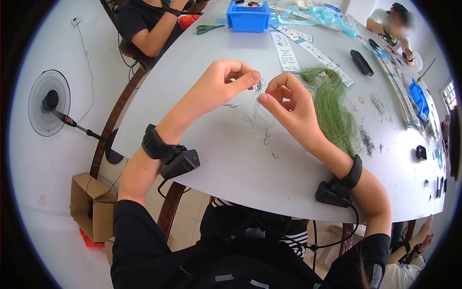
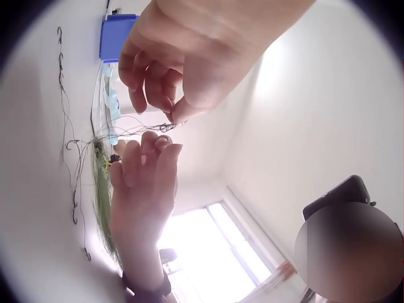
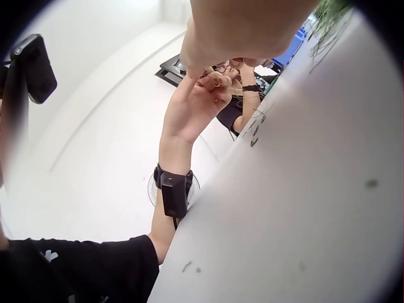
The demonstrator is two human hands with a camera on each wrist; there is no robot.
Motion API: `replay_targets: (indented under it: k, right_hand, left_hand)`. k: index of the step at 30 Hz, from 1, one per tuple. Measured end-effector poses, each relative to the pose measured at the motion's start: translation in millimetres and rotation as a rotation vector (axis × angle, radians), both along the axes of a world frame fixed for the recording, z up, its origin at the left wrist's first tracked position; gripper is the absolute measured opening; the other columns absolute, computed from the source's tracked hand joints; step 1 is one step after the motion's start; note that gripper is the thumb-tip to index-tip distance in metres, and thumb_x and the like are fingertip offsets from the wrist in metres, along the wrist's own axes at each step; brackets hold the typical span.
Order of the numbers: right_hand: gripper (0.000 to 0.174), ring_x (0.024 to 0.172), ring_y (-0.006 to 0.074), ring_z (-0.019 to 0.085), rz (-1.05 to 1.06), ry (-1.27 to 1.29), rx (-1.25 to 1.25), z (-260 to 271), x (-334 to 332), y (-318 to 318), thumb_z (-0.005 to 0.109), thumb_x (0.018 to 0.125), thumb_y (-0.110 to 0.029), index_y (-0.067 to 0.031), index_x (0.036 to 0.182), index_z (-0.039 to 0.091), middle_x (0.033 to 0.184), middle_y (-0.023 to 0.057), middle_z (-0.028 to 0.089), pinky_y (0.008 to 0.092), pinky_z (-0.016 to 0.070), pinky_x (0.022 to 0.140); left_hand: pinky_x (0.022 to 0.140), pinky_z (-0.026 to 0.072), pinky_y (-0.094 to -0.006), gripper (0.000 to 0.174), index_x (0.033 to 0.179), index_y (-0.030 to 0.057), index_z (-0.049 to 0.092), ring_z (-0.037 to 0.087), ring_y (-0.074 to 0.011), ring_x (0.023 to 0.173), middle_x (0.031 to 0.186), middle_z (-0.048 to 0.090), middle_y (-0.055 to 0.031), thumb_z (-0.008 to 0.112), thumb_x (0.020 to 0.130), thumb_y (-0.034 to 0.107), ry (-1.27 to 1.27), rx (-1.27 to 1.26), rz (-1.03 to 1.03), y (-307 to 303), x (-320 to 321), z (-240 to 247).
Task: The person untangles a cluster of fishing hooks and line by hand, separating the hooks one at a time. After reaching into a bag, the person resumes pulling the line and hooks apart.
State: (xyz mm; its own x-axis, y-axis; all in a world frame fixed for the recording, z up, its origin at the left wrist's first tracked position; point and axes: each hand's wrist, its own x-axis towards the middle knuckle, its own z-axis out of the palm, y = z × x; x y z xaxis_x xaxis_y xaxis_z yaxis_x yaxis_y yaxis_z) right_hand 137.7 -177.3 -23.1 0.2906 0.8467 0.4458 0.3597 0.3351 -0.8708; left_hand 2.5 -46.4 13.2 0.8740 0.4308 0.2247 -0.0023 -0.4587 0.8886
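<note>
The left hand (image 1: pixel 228 82) pinches a knotted bundle of thin green line (image 1: pixel 259 86) between thumb and index finger above the table. Close beside it on the right is the right hand (image 1: pixel 291 103), its fingers curled and thumb near the index fingertip; whether it pinches a strand is too small to tell. In the left wrist view the strands (image 2: pixel 126 131) run from the left hand (image 2: pixel 189 69) past the fingertips of the right hand (image 2: pixel 148 183). Dark hooks (image 1: pixel 275 155) on fine line hang or lie below the hands.
A long bundle of green line (image 1: pixel 332 111) lies right of the hands. Behind are printed strips (image 1: pixel 285 50), a blue bin (image 1: pixel 248 18), green scissors (image 1: pixel 209 29) and a black case (image 1: pixel 361 62). Loose hooks (image 1: pixel 367 142) lie at the right. Other people sit around the table (image 1: pixel 231 168).
</note>
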Motion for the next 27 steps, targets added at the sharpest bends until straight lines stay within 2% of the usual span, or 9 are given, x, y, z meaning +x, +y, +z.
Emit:
replay_targets:
  k: [3,9,17,27]
  right_hand:
    - [0.02,0.054,0.0042,0.037,-0.062,-0.064,0.031,0.2,-2.1,0.5,0.068,0.082,-0.014,-0.0027,0.083,0.051,0.077,-0.0009,0.054,0.0198,0.0351,0.047]
    - [0.015,0.056,0.0042,0.039,-0.076,-0.024,0.015,-1.2,-1.8,2.4,0.065,0.083,-0.012,-0.0023,0.084,0.053,0.076,-0.0008,0.055,0.019,0.0347,0.047]
    - [0.008,0.062,0.0032,0.045,-0.052,0.062,0.023,0.6,-2.0,-0.6,0.056,0.088,-0.008,-0.002,0.088,0.051,0.076,-0.0005,0.052,0.0199,0.0416,0.052]
    - [0.009,0.068,0.003,0.049,-0.03,0.091,0.056,0.7,-2.6,0.2,0.055,0.087,-0.004,-0.0027,0.091,0.047,0.078,-0.0006,0.052,0.0199,0.0443,0.056]
  left_hand:
    - [0.064,0.0375,-0.0205,0.03,0.079,0.0043,0.06,0.046,-0.0052,0.069,0.073,0.054,0.0037,0.057,0.091,0.032,0.018,-0.024,-0.021,-4.3,0.6,-0.7]
    - [0.064,0.0367,-0.0198,0.03,0.078,0.005,0.059,0.044,-0.0045,0.069,0.072,0.052,0.0046,0.056,0.092,0.032,0.039,-0.034,-0.05,-7.8,0.1,-0.1]
    - [0.066,0.0385,-0.0209,0.032,0.08,0.0064,0.058,0.046,-0.007,0.07,0.075,0.058,0.0006,0.05,0.094,0.035,0.055,-0.052,-0.076,-5.4,0.1,-2.5]
    - [0.065,0.0369,-0.0205,0.032,0.082,0.0078,0.051,0.042,-0.0071,0.071,0.08,0.051,0.0022,0.05,0.094,0.037,-0.059,-0.049,-0.11,-4.1,1.4,-3.4]
